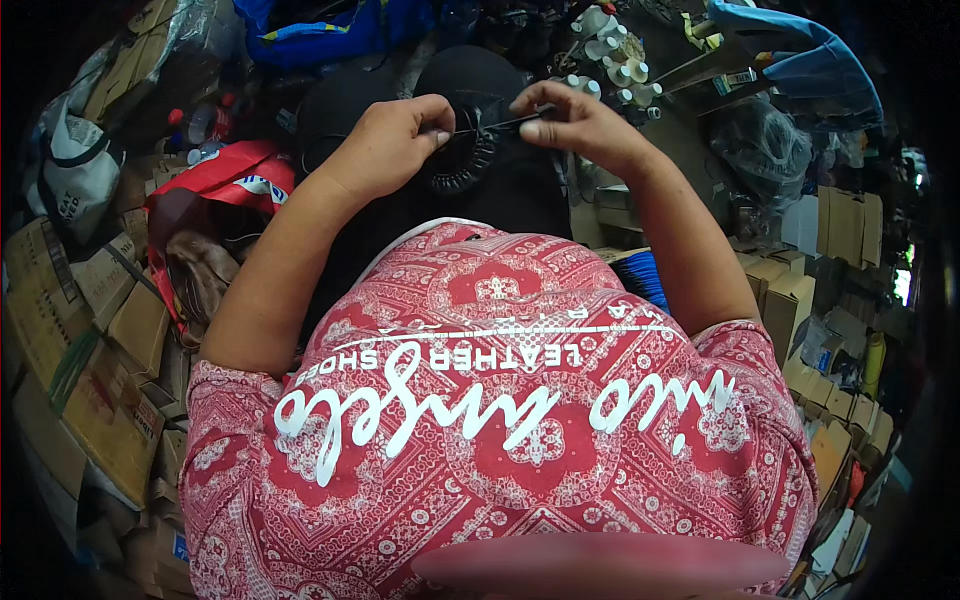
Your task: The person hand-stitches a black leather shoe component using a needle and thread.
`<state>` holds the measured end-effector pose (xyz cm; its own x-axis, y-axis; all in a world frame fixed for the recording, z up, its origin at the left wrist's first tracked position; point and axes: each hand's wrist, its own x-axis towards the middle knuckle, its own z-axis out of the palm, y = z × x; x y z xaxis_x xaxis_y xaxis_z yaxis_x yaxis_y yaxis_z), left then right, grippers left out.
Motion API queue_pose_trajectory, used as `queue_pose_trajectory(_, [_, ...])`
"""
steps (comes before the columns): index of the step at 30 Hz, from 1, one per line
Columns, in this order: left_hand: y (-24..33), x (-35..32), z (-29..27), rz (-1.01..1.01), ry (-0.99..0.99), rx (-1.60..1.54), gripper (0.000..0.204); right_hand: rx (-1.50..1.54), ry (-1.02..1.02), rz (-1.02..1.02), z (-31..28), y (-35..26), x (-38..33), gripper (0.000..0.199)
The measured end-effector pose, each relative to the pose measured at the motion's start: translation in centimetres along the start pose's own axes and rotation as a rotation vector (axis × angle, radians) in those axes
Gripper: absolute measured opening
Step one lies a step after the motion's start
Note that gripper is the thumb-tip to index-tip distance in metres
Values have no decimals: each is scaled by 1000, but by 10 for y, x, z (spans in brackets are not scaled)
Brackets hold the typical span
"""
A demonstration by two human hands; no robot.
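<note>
Over my lap, my left hand (392,140) is closed, with thumb and forefinger pinching one end of a thin, thread-like strand. Opposite it, my right hand (580,125) pinches a slim dark piece between thumb and fingers; its kind is too small to make out. The strand runs between the two hands. Below them rests a black ring-shaped object (466,172) with shiny ridges around its curve, against my black-clad legs (350,105). Dark on dark hides much of its outline.
Left of me stand a red bag (262,170) and stacked cardboard (110,420). A blue bag (330,35) lies beyond my knees. White bottles (618,60), a clear plastic bag (765,145) and a blue cloth (825,65) are at the far right, more cardboard boxes (790,300) nearer.
</note>
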<state>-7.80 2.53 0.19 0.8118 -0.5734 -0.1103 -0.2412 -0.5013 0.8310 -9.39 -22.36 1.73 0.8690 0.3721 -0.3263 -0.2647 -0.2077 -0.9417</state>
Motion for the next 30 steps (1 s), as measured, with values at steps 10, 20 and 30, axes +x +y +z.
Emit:
queue_pose_trajectory(10, [4, 11, 8, 201, -42, 125, 11, -319, 65, -106, -26, -29, -13, 20])
queue_pose_trajectory(20, [-2, 11, 12, 250, 7, 144, 11, -1518, -82, -400, 15, -51, 5, 14])
queue_pose_trajectory(30, [-15, -18, -11, 404, 36, 470, 7, -1369, -220, -404, 0, -37, 11, 8])
